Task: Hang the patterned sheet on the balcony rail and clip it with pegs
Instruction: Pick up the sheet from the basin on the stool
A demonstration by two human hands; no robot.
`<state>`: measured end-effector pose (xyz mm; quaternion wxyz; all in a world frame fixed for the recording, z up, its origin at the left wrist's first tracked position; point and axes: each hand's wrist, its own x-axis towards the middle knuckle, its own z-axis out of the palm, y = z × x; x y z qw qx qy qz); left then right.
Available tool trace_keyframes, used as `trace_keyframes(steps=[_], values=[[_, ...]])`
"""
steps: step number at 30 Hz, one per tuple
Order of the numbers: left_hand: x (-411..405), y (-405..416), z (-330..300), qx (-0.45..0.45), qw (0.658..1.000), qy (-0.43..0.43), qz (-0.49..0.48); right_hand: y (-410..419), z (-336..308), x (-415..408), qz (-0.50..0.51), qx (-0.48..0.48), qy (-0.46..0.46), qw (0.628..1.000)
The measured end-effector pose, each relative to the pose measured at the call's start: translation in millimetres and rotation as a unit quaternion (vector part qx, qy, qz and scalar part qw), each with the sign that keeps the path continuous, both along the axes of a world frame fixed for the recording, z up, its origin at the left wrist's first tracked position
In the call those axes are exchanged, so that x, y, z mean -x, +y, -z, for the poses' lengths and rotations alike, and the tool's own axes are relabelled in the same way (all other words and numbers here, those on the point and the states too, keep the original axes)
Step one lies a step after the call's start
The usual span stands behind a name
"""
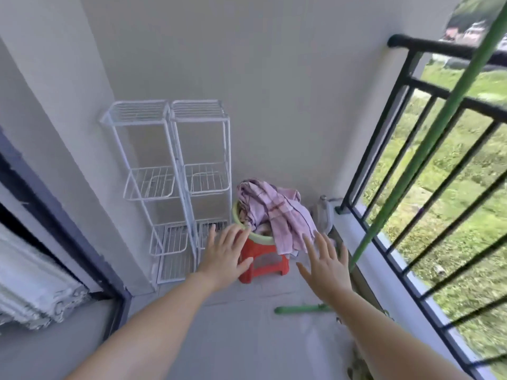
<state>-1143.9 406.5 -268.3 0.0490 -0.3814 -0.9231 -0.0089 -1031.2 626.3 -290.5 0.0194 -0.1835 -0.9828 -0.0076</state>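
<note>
We see the patterned sheet (274,212), pale pink with darker plaid stripes, bunched in a heap that spills over the rim of a green basin (241,229) standing on a red stool (263,266). It lies just beyond our fingertips, its hanging edge beside the right fingers (307,242). Our left hand (227,255) reaches forward palm down with fingers spread and holding nothing, its fingertips over the near rim of the basin. Our right hand (325,266) is likewise flat and splayed, empty, near the drooping cloth; whether it touches we cannot tell. Both forearms are bare. Left of the left fingers stand two white wire racks (170,187) against the wall. Right of the right fingers runs the black balcony rail (428,124), a green pole (411,149) leaning across it, above a grey floor (247,338).
</note>
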Motion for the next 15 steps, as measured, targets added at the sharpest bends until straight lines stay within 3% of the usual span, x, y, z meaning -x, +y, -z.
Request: trace_keyframes(steps=[6,15], values=[[145,52,21,0.037,0.998,-0.046,-0.019,49,11,137,-0.001,0.031,-0.047,0.998],[350,174,72,0.094,0.984,-0.121,0.094,109,71,314,0.07,0.109,-0.07,0.989]])
